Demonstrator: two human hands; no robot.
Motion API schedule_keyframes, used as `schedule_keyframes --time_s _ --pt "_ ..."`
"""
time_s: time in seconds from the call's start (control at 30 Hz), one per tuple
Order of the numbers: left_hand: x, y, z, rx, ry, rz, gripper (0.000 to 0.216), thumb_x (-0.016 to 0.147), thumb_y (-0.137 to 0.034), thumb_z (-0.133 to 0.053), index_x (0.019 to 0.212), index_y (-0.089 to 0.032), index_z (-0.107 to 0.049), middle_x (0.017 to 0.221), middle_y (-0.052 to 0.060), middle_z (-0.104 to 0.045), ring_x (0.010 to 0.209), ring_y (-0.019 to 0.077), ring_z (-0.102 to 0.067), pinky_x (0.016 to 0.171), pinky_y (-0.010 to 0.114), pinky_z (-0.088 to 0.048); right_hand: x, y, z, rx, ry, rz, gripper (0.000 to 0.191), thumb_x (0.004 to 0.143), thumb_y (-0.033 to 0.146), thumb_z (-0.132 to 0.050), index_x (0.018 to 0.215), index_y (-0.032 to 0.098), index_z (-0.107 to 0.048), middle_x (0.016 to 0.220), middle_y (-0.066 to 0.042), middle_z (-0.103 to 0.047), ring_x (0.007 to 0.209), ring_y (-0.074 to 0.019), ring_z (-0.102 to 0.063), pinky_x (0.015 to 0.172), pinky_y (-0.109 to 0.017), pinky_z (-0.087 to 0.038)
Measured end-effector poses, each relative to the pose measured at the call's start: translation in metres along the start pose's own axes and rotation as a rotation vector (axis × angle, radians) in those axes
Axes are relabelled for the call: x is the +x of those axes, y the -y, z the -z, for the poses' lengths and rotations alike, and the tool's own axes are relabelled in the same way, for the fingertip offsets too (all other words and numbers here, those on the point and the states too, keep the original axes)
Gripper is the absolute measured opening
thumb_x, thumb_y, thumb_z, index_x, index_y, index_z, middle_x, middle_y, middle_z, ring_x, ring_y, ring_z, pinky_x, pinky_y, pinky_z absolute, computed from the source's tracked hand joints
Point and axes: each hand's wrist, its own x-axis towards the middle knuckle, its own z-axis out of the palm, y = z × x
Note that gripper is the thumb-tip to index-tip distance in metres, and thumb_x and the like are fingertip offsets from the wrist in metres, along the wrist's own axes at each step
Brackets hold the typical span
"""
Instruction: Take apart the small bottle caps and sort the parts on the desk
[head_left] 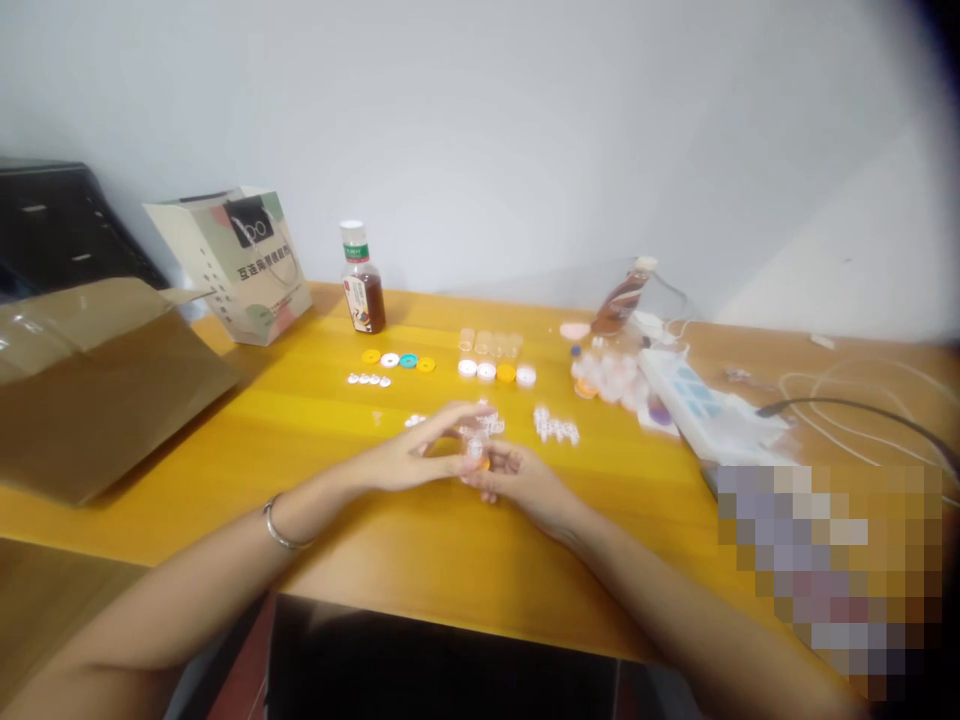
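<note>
Over the middle of the table, my right hand (534, 488) has its fingers closed around a small clear piece with an orange part (478, 456). Its exact kind is blurred. My left hand (409, 460) comes in from the other side with fingers spread, its thumb at the piece; whether it grips cannot be told. Just beyond the fingers lie small clear-white parts (491, 422), partly hidden, and another cluster (556, 428) to the right. Farther back are a row of round discs (408, 361) in yellow, white and teal, white and orange discs (487, 372), and clear cups (495, 345).
At the left stand a brown cardboard box (150, 370) and a printed paper bag (255, 270). A dark drink bottle (363, 290) is behind. To the right are a tilted bottle (624, 298), a pile of clear pieces (611, 375), a white power strip (694, 400) and loose cables.
</note>
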Motion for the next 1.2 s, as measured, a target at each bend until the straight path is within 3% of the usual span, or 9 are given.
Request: schedule_keyframes --time_s 0.07,0.23,0.33,0.47,0.63,0.77,0.9,1.07,1.2 --pt "-0.0001 0.0008 0.0004 -0.006 -0.004 0.025 0.045 0.085 -0.03 -0.049 0.128 -0.025 -0.037 0.118 0.01 -0.049 0.108 0.0216 -0.047 0.095 0.04 -0.038 0.0001 0.0006 0.0004 0.012 -0.006 -0.001 0.036 0.063 0.031 -0.072 0.094 0.017 -0.059 0.065 0.005 -0.054 0.051 -0.0053 -0.045 0.052 -0.021 -0.036" --pt "-0.0008 0.0013 -0.0028 0.063 -0.083 -0.017 0.073 0.077 -0.032 -0.06 0.137 -0.026 -0.018 0.126 0.012 -0.039 0.117 0.0254 -0.037 0.097 0.041 -0.035 -0.0007 0.0026 -0.0002 0.01 -0.032 0.006 0.038 0.061 0.033 -0.074 0.092 0.017 -0.059 0.063 0.005 -0.053 0.05 -0.0051 -0.045 0.051 -0.021 -0.036" --pt "-0.0014 0.0016 -0.0052 0.023 -0.036 0.021 0.055 0.084 -0.031 -0.051 0.133 -0.025 -0.027 0.117 0.011 -0.046 0.111 0.0229 -0.044 0.096 0.041 -0.036 0.0002 0.0008 -0.0002 0.008 -0.02 -0.001 0.038 0.061 0.032 -0.073 0.093 0.017 -0.058 0.063 0.006 -0.052 0.05 -0.0053 -0.046 0.051 -0.021 -0.035" --pt "-0.0025 0.0027 -0.0059 0.081 -0.093 0.061 0.075 0.071 -0.032 -0.067 0.132 -0.024 -0.024 0.12 0.011 -0.04 0.11 0.0245 -0.042 0.096 0.043 -0.037 0.0019 -0.0021 0.0012 0.002 -0.009 0.002 0.036 0.061 0.032 -0.073 0.089 0.016 -0.058 0.06 0.006 -0.052 0.049 -0.0049 -0.044 0.051 -0.021 -0.035" --pt "-0.0017 0.003 -0.0058 -0.033 -0.02 0.061 0.048 0.085 -0.028 -0.049 0.13 -0.025 -0.033 0.121 0.01 -0.045 0.111 0.0217 -0.044 0.097 0.041 -0.036 0.0013 -0.0011 0.0014 -0.014 -0.019 0.021 0.038 0.06 0.033 -0.073 0.091 0.017 -0.057 0.064 0.006 -0.052 0.05 -0.0052 -0.046 0.052 -0.021 -0.037" --pt "-0.0019 0.0037 -0.006 0.06 -0.143 0.013 0.078 0.074 -0.029 -0.063 0.137 -0.026 -0.017 0.128 0.012 -0.037 0.114 0.0248 -0.04 0.096 0.042 -0.036 0.0003 0.0001 -0.0005 -0.006 -0.013 0.017 0.037 0.059 0.034 -0.074 0.088 0.018 -0.056 0.062 0.006 -0.051 0.049 -0.0049 -0.045 0.05 -0.02 -0.036" --pt "-0.0018 0.0008 -0.0051 0.038 -0.03 0.045 0.05 0.083 -0.028 -0.051 0.13 -0.026 -0.034 0.126 0.01 -0.043 0.113 0.0233 -0.044 0.095 0.04 -0.037 0.0004 -0.0002 -0.0004 0.01 -0.017 0.026 0.038 0.06 0.032 -0.074 0.09 0.019 -0.054 0.065 0.006 -0.052 0.05 -0.005 -0.046 0.05 -0.021 -0.038" --pt "-0.0009 -0.0014 -0.005 0.109 -0.063 0.03 0.068 0.075 -0.031 -0.062 0.134 -0.026 -0.027 0.129 0.01 -0.039 0.115 0.0253 -0.04 0.096 0.041 -0.036 0.0006 -0.0021 -0.0003 0.045 -0.018 0.046 0.037 0.058 0.031 -0.074 0.085 0.019 -0.052 0.07 0.005 -0.053 0.053 -0.0052 -0.046 0.052 -0.021 -0.039" --pt "-0.0015 -0.0031 -0.0044 0.107 -0.023 0.01 0.046 0.083 -0.03 -0.052 0.127 -0.026 -0.039 0.124 0.009 -0.045 0.114 0.0227 -0.042 0.099 0.04 -0.033 -0.0006 -0.001 -0.0008 0.041 -0.013 0.045 0.039 0.059 0.029 -0.074 0.09 0.02 -0.052 0.075 0.004 -0.054 0.055 -0.0056 -0.046 0.052 -0.021 -0.039"
